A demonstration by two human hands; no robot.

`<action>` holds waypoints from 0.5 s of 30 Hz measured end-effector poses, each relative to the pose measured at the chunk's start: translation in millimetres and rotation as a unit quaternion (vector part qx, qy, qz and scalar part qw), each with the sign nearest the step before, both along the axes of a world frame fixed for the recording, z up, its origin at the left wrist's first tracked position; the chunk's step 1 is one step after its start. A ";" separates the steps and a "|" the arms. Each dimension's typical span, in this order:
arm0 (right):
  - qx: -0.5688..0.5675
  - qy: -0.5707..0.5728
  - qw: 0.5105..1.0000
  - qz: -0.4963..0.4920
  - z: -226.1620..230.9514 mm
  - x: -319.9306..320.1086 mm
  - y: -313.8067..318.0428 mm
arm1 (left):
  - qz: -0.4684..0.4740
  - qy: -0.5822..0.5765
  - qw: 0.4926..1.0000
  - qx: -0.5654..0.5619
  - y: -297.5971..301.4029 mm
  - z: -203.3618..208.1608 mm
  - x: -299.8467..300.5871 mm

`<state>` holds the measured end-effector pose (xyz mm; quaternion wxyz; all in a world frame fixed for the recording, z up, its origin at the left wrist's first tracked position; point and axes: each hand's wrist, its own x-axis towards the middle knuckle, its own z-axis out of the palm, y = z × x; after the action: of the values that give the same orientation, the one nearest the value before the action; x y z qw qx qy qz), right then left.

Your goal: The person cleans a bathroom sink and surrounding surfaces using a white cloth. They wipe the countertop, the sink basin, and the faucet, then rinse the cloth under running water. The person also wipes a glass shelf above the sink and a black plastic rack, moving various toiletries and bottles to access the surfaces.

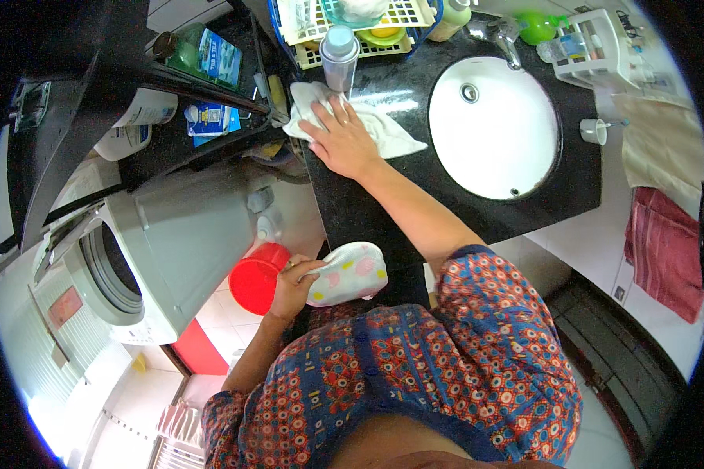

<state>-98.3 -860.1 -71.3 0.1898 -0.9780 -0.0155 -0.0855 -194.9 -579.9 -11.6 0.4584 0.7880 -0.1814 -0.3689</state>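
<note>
Fabric, soft and white with pink and yellow patches (346, 275), is grasped between the thumb and fingers of the person's left hand (290, 291), close to the body. Whether it is a cloth, a cap or a pouch is hard to make out. Just beyond the hand, the round red plastic bucket (252, 283) is partly covered by it.

Farther off, the right hand (347, 147) lies flat with spread, unclenched fingers on a crumpled white cloth (395, 139), on the left part of the glossy black stone counter (348, 216). The step in hand looks like wiping; the next move seems to call for steady pressure and care around the silver cylindrical can with a pale blue cap (339, 56), which stands just beside the cloth. The surface under the cloth is hidden, so its cleanliness cannot be judged.

To the right is an oval white basin (497, 144). At the back, the blue-and-cream plastic basket (411, 19) is cut off by the upper edge.
</note>
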 end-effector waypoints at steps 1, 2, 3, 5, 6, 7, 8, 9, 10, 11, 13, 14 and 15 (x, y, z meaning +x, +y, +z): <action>-0.008 -0.005 1.000 -0.010 -1.8 -0.9 5.9 | 0.003 -0.008 1.000 -0.002 -2.2 4.3 -0.4; -0.016 -0.010 1.000 -0.022 -3.5 -6.1 9.8 | 0.004 -0.015 1.000 -0.003 -5.6 8.8 2.3; -0.001 0.010 0.999 0.033 -4.6 -27.3 18.0 | 0.008 -0.020 1.000 -0.004 -6.6 13.4 1.3; 0.017 0.035 0.985 0.170 -6.4 -93.4 31.1 | 0.006 -0.032 0.999 -0.010 -4.0 14.6 -4.5; 0.029 0.027 0.978 0.205 -12.9 -126.4 30.9 | 0.004 -0.041 0.999 -0.015 -5.7 17.1 -6.5; 0.035 0.029 0.965 0.258 -15.1 -149.2 17.0 | 0.011 -0.036 0.999 -0.013 -12.3 25.7 -4.4; 0.043 0.031 0.952 0.302 -12.6 -155.0 -1.2 | 0.023 -0.041 0.999 -0.021 -20.9 29.9 -1.9; 0.029 0.041 0.951 0.307 -13.3 -150.7 -17.3 | 0.032 -0.045 0.998 -0.026 -30.0 32.3 3.5; 0.018 0.050 0.950 0.309 -16.7 -139.5 -33.6 | 0.037 -0.048 0.998 -0.029 -38.8 31.7 10.4; -0.001 0.074 0.964 0.256 -4.9 -119.9 -53.8 | 0.034 -0.058 0.997 -0.042 -51.7 27.8 18.5; -0.048 0.065 0.988 0.130 1.9 -81.1 -93.4 | 0.021 -0.026 0.997 -0.063 -86.4 14.7 35.2; -0.070 0.033 0.996 0.052 -0.8 -68.2 -106.8 | -0.014 -0.049 0.996 -0.076 -103.5 5.4 45.3; -0.046 0.006 0.999 0.011 -5.7 -59.1 -113.5 | -0.016 -0.095 0.992 -0.086 -121.3 -3.4 51.5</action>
<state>-157.4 -973.6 -76.9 0.1453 -0.9860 -0.0288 -0.0767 -143.4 -701.2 -15.0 0.4988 0.7743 -0.2678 -0.2828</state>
